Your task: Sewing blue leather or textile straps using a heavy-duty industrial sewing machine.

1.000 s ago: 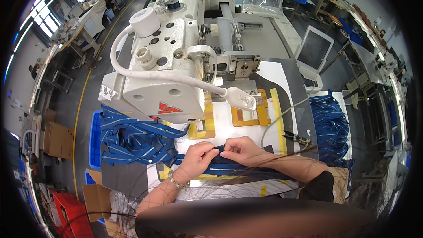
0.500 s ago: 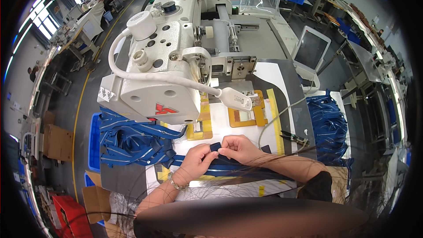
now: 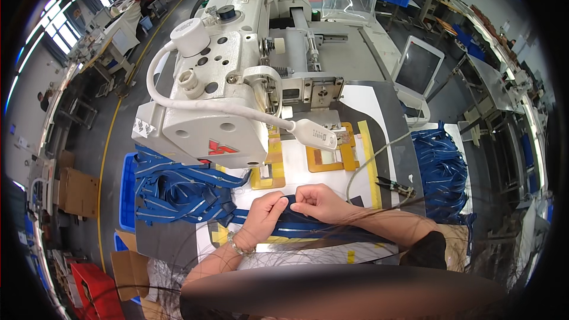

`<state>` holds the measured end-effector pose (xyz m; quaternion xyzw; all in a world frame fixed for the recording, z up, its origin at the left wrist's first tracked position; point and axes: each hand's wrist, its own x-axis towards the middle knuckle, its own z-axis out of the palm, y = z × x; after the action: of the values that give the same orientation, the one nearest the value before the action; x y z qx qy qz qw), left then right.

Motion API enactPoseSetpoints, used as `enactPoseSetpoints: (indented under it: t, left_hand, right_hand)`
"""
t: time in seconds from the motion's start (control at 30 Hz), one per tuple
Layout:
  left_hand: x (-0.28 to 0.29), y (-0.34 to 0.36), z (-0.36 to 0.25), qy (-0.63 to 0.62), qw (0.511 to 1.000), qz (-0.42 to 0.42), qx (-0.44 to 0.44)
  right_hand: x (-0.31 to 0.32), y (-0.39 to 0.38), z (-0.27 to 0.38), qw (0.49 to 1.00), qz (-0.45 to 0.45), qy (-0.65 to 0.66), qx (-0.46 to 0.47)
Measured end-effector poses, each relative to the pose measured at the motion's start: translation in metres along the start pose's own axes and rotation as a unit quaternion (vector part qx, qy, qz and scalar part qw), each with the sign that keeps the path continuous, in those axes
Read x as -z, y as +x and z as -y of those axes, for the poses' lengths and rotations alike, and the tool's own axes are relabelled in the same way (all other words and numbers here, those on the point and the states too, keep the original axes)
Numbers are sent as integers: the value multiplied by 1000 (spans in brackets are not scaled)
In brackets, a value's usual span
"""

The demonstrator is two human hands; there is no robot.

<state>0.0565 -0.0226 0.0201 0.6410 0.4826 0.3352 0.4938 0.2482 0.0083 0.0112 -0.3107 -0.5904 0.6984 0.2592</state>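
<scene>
Side by side at the front of the sewing machine [image 3: 195,130], both my hands are pinched on a dark blue fabric strip [image 3: 302,227]. My left hand [image 3: 265,212], thumb along the curled index finger, grips it from the left. My right hand [image 3: 321,202] holds it close by with curled fingers. Most of the gripped part is hidden behind the fingers. The strip, with a pale line along it, runs below both hands across the work surface. To the left lies a tangled pile of similar blue strips [image 3: 184,192].
Yellow clamp frames [image 3: 329,163] lie under the machine head, beyond my hands. A white lamp [image 3: 314,134] on a bent hose hangs above them. Small black-handled snips [image 3: 394,185] rest at right, near a cable. More blue strips [image 3: 440,163] are heaped farther right, below a screen [image 3: 419,65].
My fingers have shifted slightly on the strip. Its dark end, which stood up between my hands, is now mostly covered by them.
</scene>
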Motion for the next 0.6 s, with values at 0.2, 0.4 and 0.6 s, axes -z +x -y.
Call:
enactPoseSetpoints:
  t: [0.2,0.4,0.6]
  left_hand:
    - [2,2,0,60,997,-12,-57]
    - [11,5,-5,126,990,12,-66]
    - [54,8,12,185,975,-50,-112]
  right_hand:
    - [-1,1,-3,1000,11,-4,22]
    - [0,2,-2,999,9,-37,9]
    - [5,24,10,999,-39,-13,13]
